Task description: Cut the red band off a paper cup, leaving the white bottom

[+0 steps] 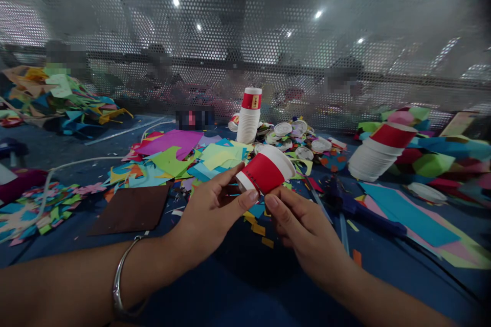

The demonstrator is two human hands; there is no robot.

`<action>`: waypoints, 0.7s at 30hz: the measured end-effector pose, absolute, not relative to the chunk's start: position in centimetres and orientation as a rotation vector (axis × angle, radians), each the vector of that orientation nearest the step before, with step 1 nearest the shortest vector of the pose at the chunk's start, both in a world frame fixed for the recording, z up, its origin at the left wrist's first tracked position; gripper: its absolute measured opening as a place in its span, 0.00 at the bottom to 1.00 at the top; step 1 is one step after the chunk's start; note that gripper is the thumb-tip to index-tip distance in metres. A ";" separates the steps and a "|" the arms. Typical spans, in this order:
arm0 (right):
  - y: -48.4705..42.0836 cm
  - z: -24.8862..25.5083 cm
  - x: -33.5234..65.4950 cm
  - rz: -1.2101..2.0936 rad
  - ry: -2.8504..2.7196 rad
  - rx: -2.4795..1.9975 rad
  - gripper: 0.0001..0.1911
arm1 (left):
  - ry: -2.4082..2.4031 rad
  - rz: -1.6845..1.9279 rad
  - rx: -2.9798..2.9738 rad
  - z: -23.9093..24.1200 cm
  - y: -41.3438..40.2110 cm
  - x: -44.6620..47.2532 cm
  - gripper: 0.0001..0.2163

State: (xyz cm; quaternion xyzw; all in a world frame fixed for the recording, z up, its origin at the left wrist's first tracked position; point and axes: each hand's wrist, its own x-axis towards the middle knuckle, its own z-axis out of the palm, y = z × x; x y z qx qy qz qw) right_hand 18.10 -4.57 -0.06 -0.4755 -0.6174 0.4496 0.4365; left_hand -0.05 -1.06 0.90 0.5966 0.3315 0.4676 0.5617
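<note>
Two bare hands meet at centre frame over a red paper cup (266, 172), tipped on its side. Left hand (215, 209) pinches its base between thumb and fingers; right hand (303, 225) touches the lower wall with its thumb, fingers curled. Cup stacks (249, 115) and coloured paper scraps (172, 161) crowd the blue table (230, 291) behind.

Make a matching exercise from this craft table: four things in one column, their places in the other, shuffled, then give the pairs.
Things:
1. red paper cup
2. upright cup stack
3. tilted cup stack
4. brown sheet

Places:
A. lying flat, left of the left hand
B. far right, leaning over coloured paper
C. held between both hands, the right hand below it
D. standing at the back, middle of the table

Pairs: 1-C, 2-D, 3-B, 4-A
</note>
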 end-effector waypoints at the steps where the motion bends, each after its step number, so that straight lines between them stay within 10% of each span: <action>1: -4.6 -0.1 18.1 1.125 -1.533 -1.178 0.21 | 0.778 1.103 1.410 0.9 -1.1 -0.1 0.27; 21: -4.8 0.3 18.1 1.080 -1.557 -1.145 0.20 | 0.707 1.150 1.318 0.7 -1.2 0.1 0.27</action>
